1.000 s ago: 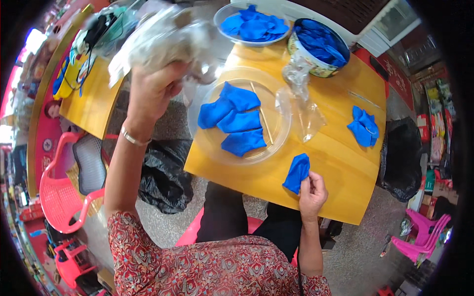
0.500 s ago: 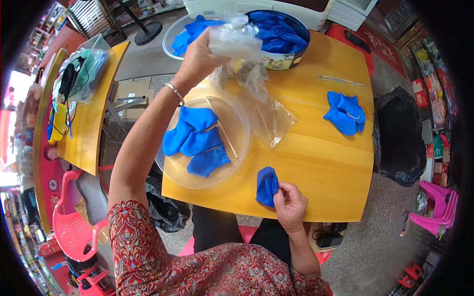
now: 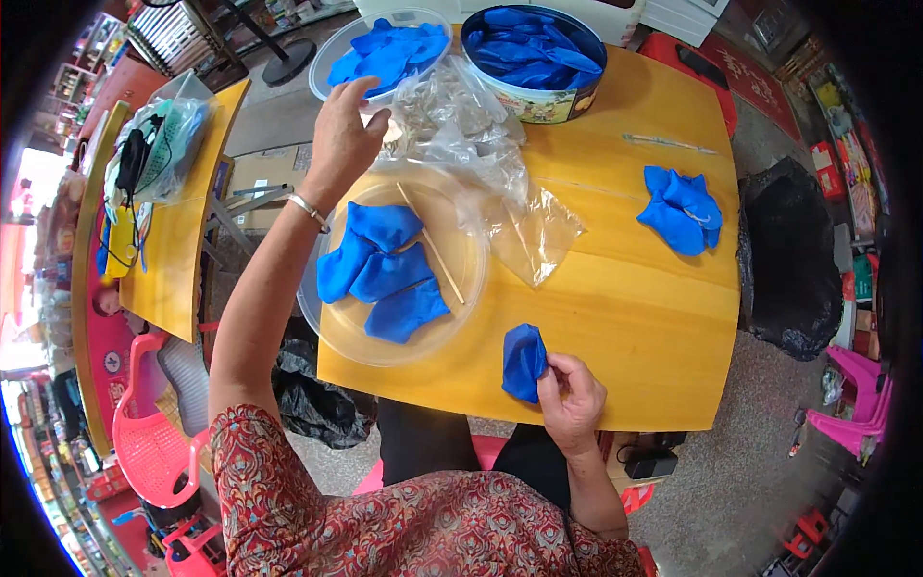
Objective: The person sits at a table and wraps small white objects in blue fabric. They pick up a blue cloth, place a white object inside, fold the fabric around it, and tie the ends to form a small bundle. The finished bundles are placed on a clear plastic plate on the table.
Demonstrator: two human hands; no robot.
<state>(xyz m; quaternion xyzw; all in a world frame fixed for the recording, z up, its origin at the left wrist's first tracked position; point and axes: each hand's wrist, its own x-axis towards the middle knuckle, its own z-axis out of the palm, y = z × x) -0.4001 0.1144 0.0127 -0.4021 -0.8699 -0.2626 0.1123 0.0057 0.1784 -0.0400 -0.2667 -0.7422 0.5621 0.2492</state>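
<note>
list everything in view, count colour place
tables: two, yellow, centre and left
dish: one, clear, centre-left
flat pieces: four, blue, on dish
stick: one, pale, on dish
filled bowl: one, clear, far left
filled tin: one, patterned, far edge
bags: two or more, clear, near dish
bundle: one, blue, right
held piece: one, blue, near edge
sacks: two, black, table sides
seats: several, pinkish, both sides
shelf goods: uncountable, mixed, edges
left hand: one, fingers open, beside bags
right hand: one, fingers on held piece
</note>
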